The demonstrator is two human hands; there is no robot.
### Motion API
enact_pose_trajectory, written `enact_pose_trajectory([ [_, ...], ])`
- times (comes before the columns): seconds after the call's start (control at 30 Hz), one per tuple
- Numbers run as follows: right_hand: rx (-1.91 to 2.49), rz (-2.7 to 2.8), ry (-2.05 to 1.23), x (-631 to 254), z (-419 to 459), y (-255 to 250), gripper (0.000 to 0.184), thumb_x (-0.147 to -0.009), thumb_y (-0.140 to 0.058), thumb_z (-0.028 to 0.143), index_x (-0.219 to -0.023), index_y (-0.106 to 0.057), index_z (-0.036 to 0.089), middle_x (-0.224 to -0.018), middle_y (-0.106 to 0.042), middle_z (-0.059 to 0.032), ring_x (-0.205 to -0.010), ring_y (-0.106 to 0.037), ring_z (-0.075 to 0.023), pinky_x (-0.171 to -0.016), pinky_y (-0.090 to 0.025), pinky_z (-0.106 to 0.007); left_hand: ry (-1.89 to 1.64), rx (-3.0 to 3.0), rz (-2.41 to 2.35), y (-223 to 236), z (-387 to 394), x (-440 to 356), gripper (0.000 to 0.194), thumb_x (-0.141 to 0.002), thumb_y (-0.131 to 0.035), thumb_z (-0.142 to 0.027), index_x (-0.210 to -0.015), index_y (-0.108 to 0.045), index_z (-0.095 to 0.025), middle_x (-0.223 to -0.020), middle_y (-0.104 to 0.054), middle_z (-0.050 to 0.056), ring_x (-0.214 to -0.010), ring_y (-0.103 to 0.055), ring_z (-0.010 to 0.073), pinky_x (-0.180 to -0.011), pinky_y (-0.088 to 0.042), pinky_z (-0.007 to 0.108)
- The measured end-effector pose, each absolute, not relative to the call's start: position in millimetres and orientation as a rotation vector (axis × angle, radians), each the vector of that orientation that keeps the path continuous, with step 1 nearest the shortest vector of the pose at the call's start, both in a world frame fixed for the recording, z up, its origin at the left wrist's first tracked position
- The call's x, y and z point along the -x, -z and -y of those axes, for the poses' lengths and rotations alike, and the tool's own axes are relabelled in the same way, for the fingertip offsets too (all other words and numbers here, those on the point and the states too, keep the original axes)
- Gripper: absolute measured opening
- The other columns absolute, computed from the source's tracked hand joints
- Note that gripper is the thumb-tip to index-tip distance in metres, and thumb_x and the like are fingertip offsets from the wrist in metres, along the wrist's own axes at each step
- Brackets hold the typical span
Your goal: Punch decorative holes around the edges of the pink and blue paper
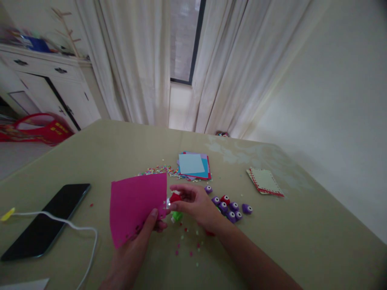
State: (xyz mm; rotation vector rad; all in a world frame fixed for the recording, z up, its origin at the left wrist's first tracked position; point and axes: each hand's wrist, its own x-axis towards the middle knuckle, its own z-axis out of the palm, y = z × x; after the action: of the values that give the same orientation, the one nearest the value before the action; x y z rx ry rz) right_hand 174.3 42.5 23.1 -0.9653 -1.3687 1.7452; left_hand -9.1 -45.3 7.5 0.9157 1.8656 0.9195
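A magenta sheet of paper is pinched in my left hand, thumb on top, raised above the table. Small holes run along its lower and right edges. At that right edge, my right hand closes its thumb and fingers round a small red craft punch. The fingers partly cover the punch, so I cannot tell whether the paper sits in its slot. Just below lies a green punch. Several purple punches and a red one lie beside my right wrist.
Coloured paper sheets are stacked behind my hands, near scattered confetti. Finished-edge pale cards lie at the right. A black tablet and a white cable occupy the left. Paper bits dot the front.
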Motion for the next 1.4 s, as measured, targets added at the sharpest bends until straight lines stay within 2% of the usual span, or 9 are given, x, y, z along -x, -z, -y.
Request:
enact_pose_trajectory([
  [0.13,0.89,1.412,-1.772,-174,-43,-22,0.03,-0.076,-0.091,0.044,-0.092,-0.08,0.02,-0.094,-0.078,-0.0037,-0.085,-0.07,-0.0197,-0.084,-0.052,-0.034,-0.95,-0.947,-1.819,-3,46,10,0.051,-0.078,-0.059,-0.074,-0.069,-0.08,-0.028,-0.088,-0.085,0.008,-0.104,-0.075,0.039,-0.107,-0.05,0.052],
  [0.3,0.938,1.384,-1.686,-172,-41,-22,0.037,-0.079,-0.089,0.049,-0.098,-0.075,0.02,-0.082,-0.069,0.0012,-0.07,-0.059,-0.0133,-0.066,-0.044,-0.026,-0.976,-0.933,-1.804,1,45,10,0.051,-0.077,-0.061,-0.074,-0.068,-0.08,-0.027,-0.086,-0.085,0.008,-0.101,-0.076,0.039,-0.105,-0.052,0.052],
  [0.47,0.927,1.077,-1.918,-170,-39,-27,0.044,-0.072,-0.094,0.05,-0.097,-0.074,0.019,-0.086,-0.071,-0.0003,-0.074,-0.061,-0.0117,-0.068,-0.045,-0.023,-0.968,-0.96,-1.814,-1,46,10,0.059,-0.074,-0.06,-0.081,-0.067,-0.079,-0.026,-0.089,-0.085,0.012,-0.102,-0.076,0.0425,-0.106,-0.051,0.057],
  [0.57,0.99,1.021,-1.967,-170,-39,-28,0.046,-0.077,-0.088,0.057,-0.096,-0.076,0.017,-0.085,-0.072,-0.0024,-0.059,-0.051,-0.0071,-0.053,-0.032,-0.02,-0.979,-0.947,-1.797,1,47,10,0.059,-0.074,-0.062,-0.081,-0.067,-0.079,-0.025,-0.088,-0.085,0.012,-0.102,-0.076,0.0422,-0.105,-0.052,0.056],
  [0.67,1.034,1.105,-1.879,-170,-40,-27,0.05,-0.076,-0.087,0.061,-0.097,-0.08,0.016,-0.081,-0.07,-0.0022,-0.054,-0.04,-0.0055,-0.051,-0.022,-0.022,-0.972,-0.938,-1.812,4,48,9,0.055,-0.079,-0.062,-0.076,-0.07,-0.08,-0.025,-0.088,-0.085,0.01,-0.102,-0.077,0.0409,-0.105,-0.052,0.054],
  [0.87,1.051,1.118,-1.799,-171,-41,-20,0.047,-0.079,-0.082,0.063,-0.09,-0.082,0.018,-0.077,-0.063,-0.0005,-0.068,-0.05,-0.0108,-0.062,-0.034,-0.024,-0.95,-0.937,-1.851,4,47,9,0.052,-0.079,-0.062,-0.074,-0.07,-0.079,-0.026,-0.092,-0.086,0.008,-0.104,-0.077,0.038,-0.104,-0.054,0.049],
  [0.97,1.035,1.129,-1.789,-170,-40,-18,0.041,-0.082,-0.082,0.058,-0.092,-0.082,0.018,-0.081,-0.068,-0.0023,-0.075,-0.058,-0.0137,-0.07,-0.042,-0.027,-0.99,-0.941,-1.832,1,46,8,0.048,-0.076,-0.064,-0.072,-0.066,-0.077,-0.027,-0.088,-0.085,0.008,-0.101,-0.077,0.0371,-0.101,-0.056,0.047],
  [1.1,0.929,1.005,-1.876,-165,-37,-19,0.042,-0.074,-0.092,0.049,-0.102,-0.082,0.019,-0.096,-0.076,-0.0047,-0.085,-0.068,-0.0161,-0.082,-0.051,-0.03,-0.968,-0.967,-1.866,-4,46,8,0.05,-0.076,-0.061,-0.074,-0.065,-0.076,-0.028,-0.087,-0.085,0.008,-0.098,-0.078,0.0359,-0.096,-0.059,0.046],
  [1.4,0.909,0.944,-1.858,-160,-28,-31,0.044,-0.069,-0.097,0.042,-0.1,-0.077,0.019,-0.094,-0.076,-0.0024,-0.084,-0.071,-0.0162,-0.088,-0.057,-0.032,-1.033,-0.978,-1.816,-2,49,8,0.057,-0.079,-0.063,-0.078,-0.068,-0.08,-0.025,-0.088,-0.085,0.011,-0.1,-0.076,0.0413,-0.105,-0.051,0.056],
])
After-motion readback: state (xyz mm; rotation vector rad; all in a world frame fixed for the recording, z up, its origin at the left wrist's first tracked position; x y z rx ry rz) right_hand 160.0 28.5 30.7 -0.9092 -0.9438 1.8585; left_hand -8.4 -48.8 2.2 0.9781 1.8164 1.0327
